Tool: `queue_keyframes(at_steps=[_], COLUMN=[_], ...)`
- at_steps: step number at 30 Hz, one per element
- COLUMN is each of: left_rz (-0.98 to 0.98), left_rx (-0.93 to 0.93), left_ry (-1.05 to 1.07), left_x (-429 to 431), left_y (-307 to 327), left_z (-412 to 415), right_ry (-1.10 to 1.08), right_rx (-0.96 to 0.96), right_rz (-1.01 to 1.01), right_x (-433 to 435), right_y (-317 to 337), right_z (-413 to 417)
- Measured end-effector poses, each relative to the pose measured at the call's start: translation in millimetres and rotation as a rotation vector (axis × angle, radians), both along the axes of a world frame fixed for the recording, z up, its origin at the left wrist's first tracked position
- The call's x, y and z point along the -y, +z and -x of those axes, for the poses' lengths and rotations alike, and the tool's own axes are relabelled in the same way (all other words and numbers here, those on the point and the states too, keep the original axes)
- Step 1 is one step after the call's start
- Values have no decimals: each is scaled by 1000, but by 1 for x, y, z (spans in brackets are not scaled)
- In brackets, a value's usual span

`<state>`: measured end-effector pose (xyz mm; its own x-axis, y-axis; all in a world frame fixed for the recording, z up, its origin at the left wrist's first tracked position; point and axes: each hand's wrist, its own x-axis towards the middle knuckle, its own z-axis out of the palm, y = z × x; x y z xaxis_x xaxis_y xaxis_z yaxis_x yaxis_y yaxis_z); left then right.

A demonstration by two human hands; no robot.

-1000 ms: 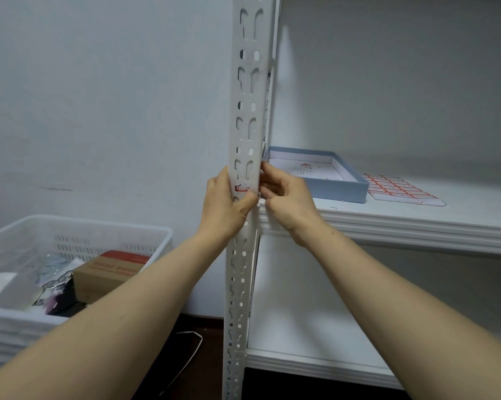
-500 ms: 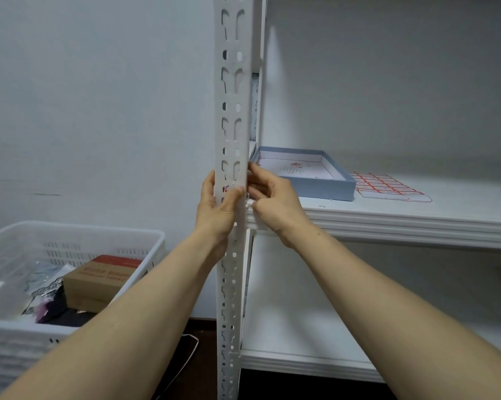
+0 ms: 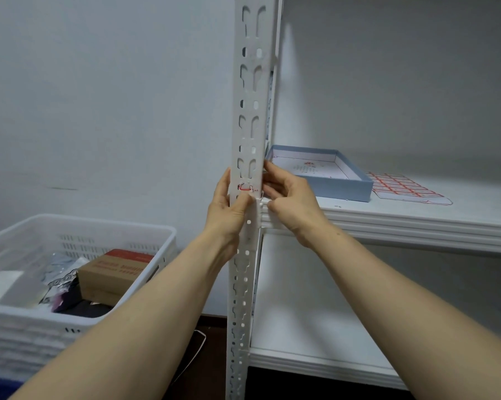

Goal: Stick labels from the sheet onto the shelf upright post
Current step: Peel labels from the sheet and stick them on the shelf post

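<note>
The white perforated shelf upright post point(image 3: 250, 90) runs top to bottom through the middle of the view. A small red-edged label point(image 3: 245, 187) lies on its front face just above shelf level. My left hand point(image 3: 229, 209) grips the post from the left, thumb pressed on the front just under the label. My right hand point(image 3: 291, 197) is at the post's right edge with curled fingers, pinching the label's end at the corner. The sheet of red-bordered labels point(image 3: 402, 187) lies flat on the shelf to the right.
A shallow blue box point(image 3: 356, 184) stands on the white shelf point(image 3: 416, 223) between post and sheet. A second shelf board point(image 3: 315, 362) lies below. Left of the post, a white plastic basket point(image 3: 79, 226) holds a cardboard box point(image 3: 113, 269) and bags.
Both hands stay at the same spot on the post around the label. Only the head view has shifted slightly.
</note>
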<state>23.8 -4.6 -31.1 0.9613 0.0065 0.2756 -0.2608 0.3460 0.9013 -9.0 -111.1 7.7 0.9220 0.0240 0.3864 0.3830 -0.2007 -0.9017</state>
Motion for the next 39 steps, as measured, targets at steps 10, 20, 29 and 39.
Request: queue_keyframes(at_steps=[10,20,29,39], left_rz=[6,51,12,-13], left_rx=[-3,19,70,117], left_ry=[72,60,113,68], left_x=[6,7,7,4], left_y=[1,1,-2,-5], left_z=[-3,-2,-3,-4], right_ry=[-13,-4,-6,-7], right_rx=[-4,0,3,-2], right_rz=[-2,-10,-7,-18], right_x=[1,2,2,2], right_y=[-4,-6,-7,-6], right_z=[-6,-9,-10,-8])
